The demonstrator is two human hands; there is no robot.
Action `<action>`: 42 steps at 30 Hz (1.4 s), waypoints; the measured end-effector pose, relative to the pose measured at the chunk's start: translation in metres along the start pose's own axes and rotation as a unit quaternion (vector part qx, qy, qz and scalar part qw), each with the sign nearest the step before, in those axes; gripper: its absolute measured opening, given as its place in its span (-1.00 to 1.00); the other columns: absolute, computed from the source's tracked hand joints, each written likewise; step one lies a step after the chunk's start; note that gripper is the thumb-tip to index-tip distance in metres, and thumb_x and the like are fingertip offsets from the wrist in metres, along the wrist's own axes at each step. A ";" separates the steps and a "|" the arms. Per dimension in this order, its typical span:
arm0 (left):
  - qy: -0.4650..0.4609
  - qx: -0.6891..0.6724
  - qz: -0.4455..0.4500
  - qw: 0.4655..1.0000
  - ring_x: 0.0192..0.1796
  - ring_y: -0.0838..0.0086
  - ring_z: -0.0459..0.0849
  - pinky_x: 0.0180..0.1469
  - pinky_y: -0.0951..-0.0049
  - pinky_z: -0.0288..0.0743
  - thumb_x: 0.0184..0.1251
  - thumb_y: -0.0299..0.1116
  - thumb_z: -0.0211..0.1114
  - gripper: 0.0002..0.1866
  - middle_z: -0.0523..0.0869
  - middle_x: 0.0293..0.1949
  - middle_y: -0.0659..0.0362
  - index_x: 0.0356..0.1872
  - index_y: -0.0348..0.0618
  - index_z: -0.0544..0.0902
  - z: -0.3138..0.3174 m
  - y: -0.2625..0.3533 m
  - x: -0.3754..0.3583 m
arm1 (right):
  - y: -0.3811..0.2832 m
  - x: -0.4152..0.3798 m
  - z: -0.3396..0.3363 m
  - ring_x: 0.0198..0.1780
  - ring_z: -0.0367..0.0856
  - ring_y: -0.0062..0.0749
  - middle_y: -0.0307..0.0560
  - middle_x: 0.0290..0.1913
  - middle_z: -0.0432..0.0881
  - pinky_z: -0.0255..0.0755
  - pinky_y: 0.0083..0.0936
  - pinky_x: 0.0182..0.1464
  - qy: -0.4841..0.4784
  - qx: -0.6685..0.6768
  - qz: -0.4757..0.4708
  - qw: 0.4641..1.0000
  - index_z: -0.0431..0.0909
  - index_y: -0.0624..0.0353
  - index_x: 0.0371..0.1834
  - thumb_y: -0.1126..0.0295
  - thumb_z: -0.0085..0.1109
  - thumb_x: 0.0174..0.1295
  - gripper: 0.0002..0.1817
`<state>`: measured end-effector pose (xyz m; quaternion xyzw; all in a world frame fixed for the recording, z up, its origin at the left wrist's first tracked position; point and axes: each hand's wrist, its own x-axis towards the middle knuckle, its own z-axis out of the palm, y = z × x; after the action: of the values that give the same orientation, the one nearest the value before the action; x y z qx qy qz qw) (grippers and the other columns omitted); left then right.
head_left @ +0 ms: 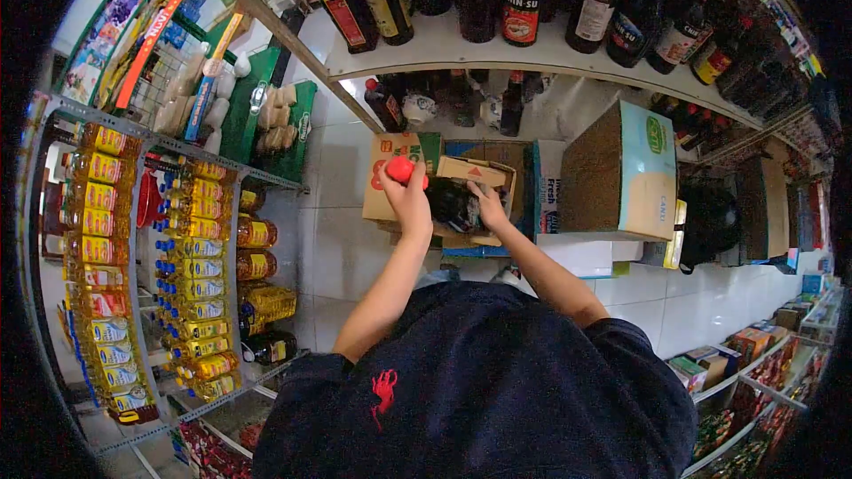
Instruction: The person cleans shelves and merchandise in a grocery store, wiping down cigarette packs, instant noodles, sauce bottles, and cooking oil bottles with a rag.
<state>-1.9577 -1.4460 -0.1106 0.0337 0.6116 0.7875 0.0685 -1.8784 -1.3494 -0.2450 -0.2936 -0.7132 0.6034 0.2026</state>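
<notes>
My left hand (408, 200) is raised over the left side of an open cardboard box, its fingers wrapped round a red object (400, 168) with a rounded top. My right hand (487, 206) is at the right part of the box, by a brown cardboard flap (473, 174) and dark bottles (451, 204) in the box. Whether its fingers grip anything is too small to tell. A printed carton side (379, 204) shows to the left of the box.
Dark sauce bottles (520, 13) line the shelf (444, 60) ahead. A tall carton (612, 177) stands on the right, beside a black bag (708, 222). Oil bottles (204, 270) fill the left racks. Packaged goods (710, 364) sit on racks at the lower right.
</notes>
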 end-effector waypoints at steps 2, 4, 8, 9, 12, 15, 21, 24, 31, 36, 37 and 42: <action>-0.004 -0.012 -0.013 1.000 -0.32 0.58 0.40 -0.28 0.61 0.31 0.01 -0.43 0.31 -0.65 0.42 -0.33 0.25 -0.22 -0.16 0.33 -0.002 -0.011 0.008 | -0.019 0.002 0.003 -0.22 0.48 -0.16 0.19 -0.27 0.51 0.29 -0.37 -0.15 -0.032 -0.065 0.013 0.997 0.40 0.42 -0.15 0.23 -0.10 0.21 -0.61; 0.020 0.023 0.001 1.000 -0.40 0.61 0.41 -0.34 0.63 0.29 0.00 -0.44 0.31 -0.72 0.44 -0.42 0.26 -0.33 -0.14 0.36 -0.002 -0.017 0.017 | -0.075 -0.003 0.002 -0.33 0.48 -0.18 0.19 -0.36 0.52 0.30 -0.39 -0.21 -0.030 0.071 -0.041 0.996 0.43 0.43 -0.28 0.17 -0.08 0.20 -0.59; -0.028 -0.035 -0.025 0.999 -0.48 0.64 0.40 -0.39 0.65 0.28 -0.03 -0.46 0.33 -0.74 0.45 -0.50 0.28 -0.40 -0.14 0.38 0.007 -0.011 0.015 | -0.099 0.012 0.011 -0.38 0.51 -0.18 0.16 -0.45 0.53 0.30 -0.38 -0.27 -0.116 0.048 -0.069 0.990 0.44 0.41 -0.32 0.16 -0.04 0.16 -0.59; -0.052 -0.055 -0.023 0.997 -0.51 0.60 0.42 -0.44 0.61 0.29 -0.06 -0.54 0.30 -0.77 0.45 -0.53 0.26 -0.43 -0.16 0.39 0.009 -0.008 0.011 | -0.077 0.023 0.015 -0.31 0.51 -0.17 0.12 -0.38 0.54 0.31 -0.41 -0.22 -0.131 0.017 -0.009 0.991 0.46 0.31 -0.23 0.14 -0.07 0.17 -0.60; -0.105 -0.060 -0.019 0.993 -0.55 0.55 0.44 -0.47 0.57 0.32 -0.16 -0.66 0.23 -0.78 0.43 -0.58 0.24 -0.49 -0.18 0.39 0.013 0.015 -0.006 | -0.065 0.020 0.001 -0.23 0.48 -0.15 0.08 -0.26 0.53 0.31 -0.44 -0.14 -0.137 0.001 -0.083 0.987 0.46 0.25 -0.13 0.19 -0.14 0.19 -0.64; -0.265 -0.081 -0.050 0.959 -0.60 0.46 0.41 -0.47 0.50 0.29 -0.33 -0.65 0.14 -0.75 0.39 -0.66 0.21 -0.50 -0.17 0.38 0.006 0.032 -0.007 | -0.059 0.032 -0.014 -0.16 0.47 -0.24 -0.04 -0.14 0.51 0.31 -0.47 -0.06 -0.264 0.060 -0.031 0.962 0.45 0.22 -0.07 0.33 -0.20 0.20 -0.68; -0.444 -0.273 -0.035 0.853 -0.70 0.45 0.32 -0.56 0.42 0.23 -0.29 -0.54 0.14 -0.76 0.34 -0.75 0.18 -0.51 -0.16 0.30 0.004 0.099 0.012 | -0.018 0.043 -0.028 -0.08 0.46 -0.49 -0.18 -0.07 0.52 0.29 -0.51 0.08 -0.468 0.234 0.136 0.841 0.42 0.26 -0.01 0.45 -0.04 0.14 -0.68; -0.483 -0.341 -0.019 0.807 -0.73 0.45 0.37 -0.58 0.45 0.29 -0.21 -0.54 0.17 -0.75 0.38 -0.75 0.16 -0.47 -0.19 0.28 0.008 0.133 0.014 | 0.016 0.023 -0.047 0.04 0.40 -0.50 -0.12 0.06 0.42 0.20 -0.52 0.16 -0.477 0.303 0.210 0.798 0.24 0.22 0.15 0.39 -0.19 0.26 -0.62; -0.541 -0.336 0.026 0.770 -0.75 0.46 0.41 -0.66 0.50 0.30 -0.09 -0.48 0.22 -0.72 0.39 -0.76 0.14 -0.43 -0.17 0.26 0.022 0.140 0.027 | -0.094 -0.050 -0.036 0.14 0.34 -0.16 -0.01 0.15 0.34 0.18 -0.10 0.17 -0.145 0.533 0.357 0.753 0.27 0.11 0.16 -0.12 -0.31 0.18 -0.37; -0.541 -0.299 0.053 0.784 -0.68 0.47 0.45 -0.59 0.52 0.35 -0.09 -0.51 0.24 -0.73 0.44 -0.70 0.14 -0.41 -0.18 0.30 0.030 0.136 0.024 | -0.105 -0.043 -0.025 0.12 0.35 -0.12 0.00 0.12 0.37 0.27 -0.09 0.12 -0.131 0.615 0.299 0.718 0.27 0.13 0.15 -0.07 -0.29 0.20 -0.41; -0.377 -0.228 0.078 0.894 -0.61 0.48 0.48 -0.50 0.53 0.37 -0.08 -0.51 0.25 -0.74 0.46 -0.65 0.16 -0.40 -0.18 0.32 0.032 0.133 0.017 | -0.098 -0.038 -0.027 0.11 0.35 -0.10 0.01 0.11 0.37 0.27 -0.06 0.11 -0.128 0.636 0.289 0.704 0.26 0.12 0.15 -0.06 -0.29 0.20 -0.41; 0.031 -0.212 0.054 0.975 -0.41 0.54 0.48 -0.19 0.53 0.32 -0.01 -0.55 0.29 -0.82 0.50 -0.54 0.22 -0.48 -0.18 0.41 0.019 0.081 0.003 | -0.096 -0.022 -0.035 0.08 0.36 -0.05 0.03 0.11 0.35 0.28 -0.01 0.08 -0.122 0.635 0.254 0.719 0.25 0.10 0.15 -0.07 -0.32 0.21 -0.42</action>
<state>-1.9635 -1.4470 -0.0273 0.0276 0.4298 0.9024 0.0123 -1.8566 -1.3477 -0.1424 -0.1901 -0.0803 0.9742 0.0914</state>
